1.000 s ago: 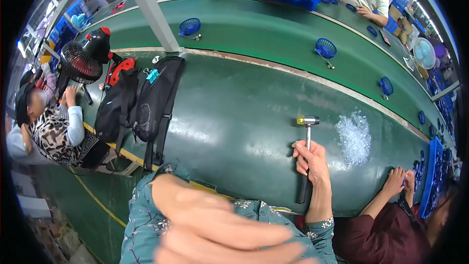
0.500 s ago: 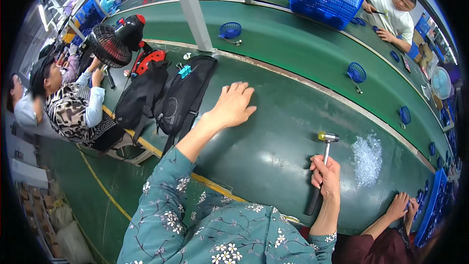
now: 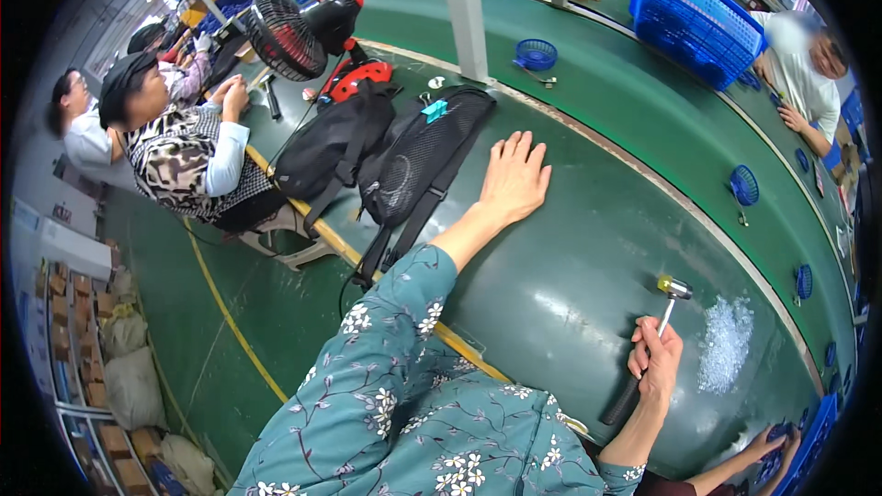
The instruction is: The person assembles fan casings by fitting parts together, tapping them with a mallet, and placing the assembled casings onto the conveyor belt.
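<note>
The right grip (image 3: 658, 364) is wrapped around a hammer (image 3: 675, 287), whose yellow-and-dark head stands out beyond the fingers while its black handle end points back toward the table's near side. The left grip (image 3: 516, 182) is released, palm down with fingers spread over the green table (image 3: 542, 303); whether it presses the surface I cannot tell. Between the two grips runs a broad open stretch of table. Just right of the right grip, clear beads (image 3: 726, 344) lie heaped, narrowing the room there. Close on the left grip's left sits a black mesh bag (image 3: 427, 161). Beyond both grips, a pale rail (image 3: 634, 161) marks the far edge; the yellow near edge (image 3: 470, 354) passes below the left forearm.
</note>
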### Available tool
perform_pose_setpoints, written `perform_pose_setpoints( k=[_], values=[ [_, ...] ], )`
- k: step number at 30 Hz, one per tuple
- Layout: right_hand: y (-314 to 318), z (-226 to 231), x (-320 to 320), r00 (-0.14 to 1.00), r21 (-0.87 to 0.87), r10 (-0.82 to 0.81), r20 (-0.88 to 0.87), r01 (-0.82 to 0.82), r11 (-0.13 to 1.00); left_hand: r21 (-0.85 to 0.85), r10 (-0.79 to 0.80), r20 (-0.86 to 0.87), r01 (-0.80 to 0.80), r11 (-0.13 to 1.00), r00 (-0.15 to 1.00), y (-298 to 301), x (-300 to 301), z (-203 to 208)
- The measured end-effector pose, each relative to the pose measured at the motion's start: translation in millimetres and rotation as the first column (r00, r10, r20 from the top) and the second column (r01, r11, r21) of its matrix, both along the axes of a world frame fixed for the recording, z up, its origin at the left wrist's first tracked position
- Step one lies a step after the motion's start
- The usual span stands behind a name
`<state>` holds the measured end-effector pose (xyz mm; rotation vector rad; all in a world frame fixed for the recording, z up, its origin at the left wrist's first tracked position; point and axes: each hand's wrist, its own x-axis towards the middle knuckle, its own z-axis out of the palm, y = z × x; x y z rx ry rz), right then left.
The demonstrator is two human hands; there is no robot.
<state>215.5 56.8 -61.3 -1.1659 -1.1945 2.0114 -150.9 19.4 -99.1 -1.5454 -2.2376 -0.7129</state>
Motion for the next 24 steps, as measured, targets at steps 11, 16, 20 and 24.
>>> perform_pose_setpoints(
  k=[11, 16, 20, 24],
  values=[
    [-10, 17, -9, 0.971, 0.15, -0.233, -0.049, 0.238, 0.96, -0.008, 0.013, 0.029, -0.013, 1.0, 0.999, -3, -3, -2],
    [-24, 80, -17, 0.903, 0.415, -0.364, -0.229, 0.429, 0.803, -0.093, 0.008, 0.038, -0.004, 0.996, 0.999, -8, -6, -11],
    [-38, 108, -20, 0.831, 0.661, -0.201, -0.519, 0.539, 0.521, -0.136, -0.067, 0.091, 0.079, 0.988, 0.994, -31, 0, -4],
    [-77, 151, -49, 0.667, 0.622, -0.062, -0.743, 0.721, 0.305, -0.096, -0.04, 0.068, 0.047, 0.994, 0.997, -30, 10, 0]
  ],
)
